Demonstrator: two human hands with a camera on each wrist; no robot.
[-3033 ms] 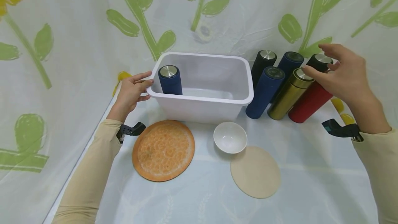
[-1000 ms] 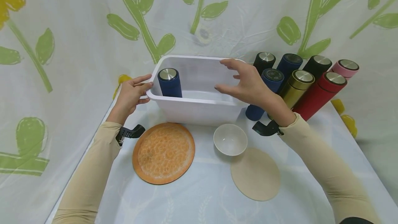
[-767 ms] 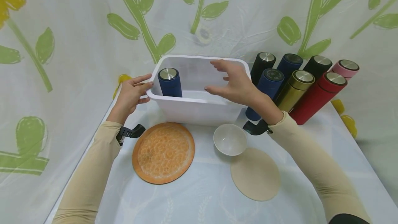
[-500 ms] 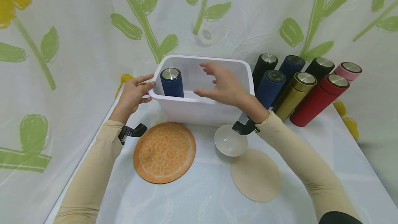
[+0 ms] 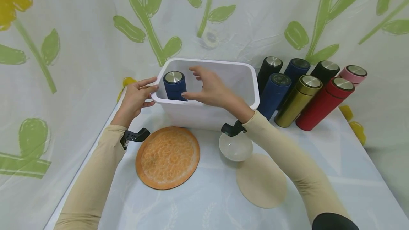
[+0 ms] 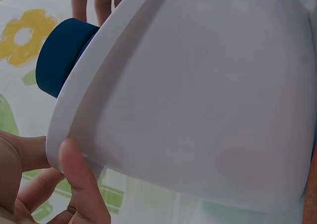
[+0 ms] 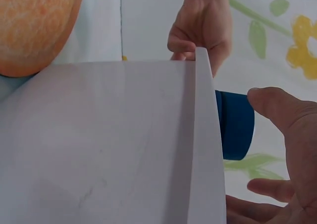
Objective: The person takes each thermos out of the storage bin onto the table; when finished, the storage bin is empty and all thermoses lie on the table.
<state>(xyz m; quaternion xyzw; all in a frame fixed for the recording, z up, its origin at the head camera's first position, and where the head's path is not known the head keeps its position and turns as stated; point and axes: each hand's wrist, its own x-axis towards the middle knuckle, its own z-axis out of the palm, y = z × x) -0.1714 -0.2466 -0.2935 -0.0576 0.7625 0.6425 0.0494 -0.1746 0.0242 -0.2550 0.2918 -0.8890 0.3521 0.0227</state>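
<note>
My left hand [image 5: 132,98] pinches the left rim of a deep white plastic bin [image 5: 204,114], thumb on one side of the edge and fingers on the other in the left wrist view. A dark blue thermos flask [image 5: 175,89] with a steel-topped lid stands in the bin's left end; its lower part is hidden behind the front wall. Over the bin, my right hand [image 5: 212,89] has thumb and fingers spread wide, just right of the flask. In the right wrist view the thumb tip overlaps the edge of the flask's lid [image 7: 237,125].
Right of the bin stand several more flasks, among them a blue one [image 5: 274,95], a gold one [image 5: 297,102], a red one [image 5: 324,105] and a pink one [image 5: 353,74]. In front lie a round orange mat [image 5: 167,158], a white bowl [image 5: 235,148] and a beige disc [image 5: 262,180].
My right hand has moved left, from above the flasks on the right, across the bin to beside the blue flask. The left hand has stayed on the rim.
</note>
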